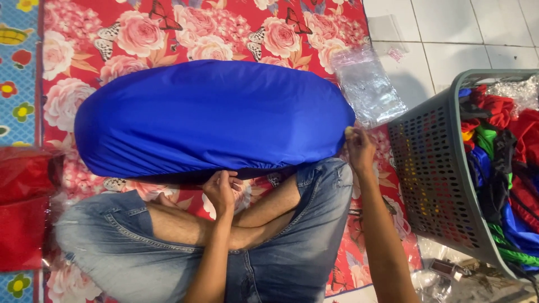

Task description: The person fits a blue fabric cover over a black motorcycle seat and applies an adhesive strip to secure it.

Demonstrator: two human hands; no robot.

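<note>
Blue fabric cover (210, 115) lies stretched over the floral mat (84, 50), at twelve o'clock from the crossed legs. Left hand (222, 191) pinches its near hem; right hand (359, 147) pinches its three o'clock end, fingers closed on cloth.

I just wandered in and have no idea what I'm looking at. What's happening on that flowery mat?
A person sits cross-legged on a red rose-patterned mat, working a large oval royal-blue stretch-fabric cover spread out in front of them. The left hand pinches the cover's gathered near edge, while the right hand grips its right end. A clear crinkled plastic bag lies just beyond that end. To the right stands a grey perforated plastic laundry basket stuffed with red, green and blue fabrics.
</note>
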